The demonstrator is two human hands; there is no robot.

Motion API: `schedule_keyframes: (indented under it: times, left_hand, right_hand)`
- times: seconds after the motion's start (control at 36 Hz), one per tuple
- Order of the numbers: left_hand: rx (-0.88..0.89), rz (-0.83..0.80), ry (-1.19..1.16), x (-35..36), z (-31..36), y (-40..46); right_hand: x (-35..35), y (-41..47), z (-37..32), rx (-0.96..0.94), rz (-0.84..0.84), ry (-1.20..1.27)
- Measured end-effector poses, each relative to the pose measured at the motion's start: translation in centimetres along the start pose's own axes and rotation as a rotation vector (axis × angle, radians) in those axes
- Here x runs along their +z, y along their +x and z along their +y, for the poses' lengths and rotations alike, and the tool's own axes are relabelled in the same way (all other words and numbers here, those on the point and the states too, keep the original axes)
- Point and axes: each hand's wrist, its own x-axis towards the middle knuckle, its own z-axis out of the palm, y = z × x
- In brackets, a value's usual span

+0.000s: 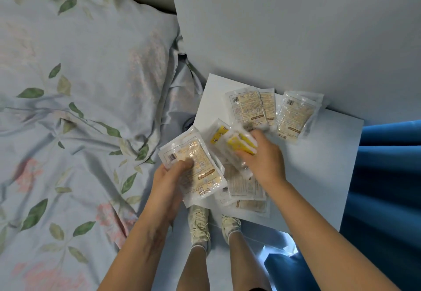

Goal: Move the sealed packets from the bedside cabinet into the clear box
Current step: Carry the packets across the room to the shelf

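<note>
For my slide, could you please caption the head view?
Left hand holds gathered packets; right hand grips a yellow packet above the bedside cabinet.

Sealed packets [248,108] lie scattered flat on the white bedside cabinet [319,165] top.

The person's forearms are bare, with no sleeves showing. Pale cream lace-up sneakers [200,222] and sheer ankle socks [200,248] cover the feet.
</note>
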Motion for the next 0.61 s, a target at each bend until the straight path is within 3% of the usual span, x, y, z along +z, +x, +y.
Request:
schedule_keyframes:
  times: [0.11,0.22,0.44,0.61]
  left_hand:
    - [0.071,-0.032,0.062,-0.1,1.1,-1.4]
    - [0.139,-0.018,0.099,0.9,3.3,-4.2]
    - [0.307,0.003,0.091,2.8,10.2,-14.5]
    - [0.521,0.153,0.076,1.1,14.3,-24.1]
  right_hand:
    - [-2.9,-0.9,-0.9,0.098,0.066,0.465]
    - [-6.4,-3.0,-3.1,0.095,0.01,0.731]
    - [-13.6,-9.4,-11.7,-0.008,-0.141,0.922]
    - [-17.9,-15.6,-18.6,-0.124,-0.209,0.953]
